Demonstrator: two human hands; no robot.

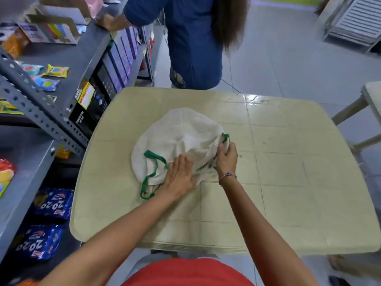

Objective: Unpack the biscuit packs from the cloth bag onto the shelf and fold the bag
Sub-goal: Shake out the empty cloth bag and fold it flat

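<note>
Left grip [179, 176] presses flat on the cloth bag [177, 139]; right grip [226, 156] pinches its edge.

Bright even light, soft blur, wide-angle warping

bag [181, 133] on table [288, 182], shelf [61, 65] left

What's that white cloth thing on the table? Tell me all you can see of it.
The cloth bag is off-white woven fabric with green trim along its handles and mouth. It lies flat, rumpled and looking empty on the cream plastic table. The left hand presses flat on its near part; the right hand grips a bunched green-edged fold at its right side.
</note>
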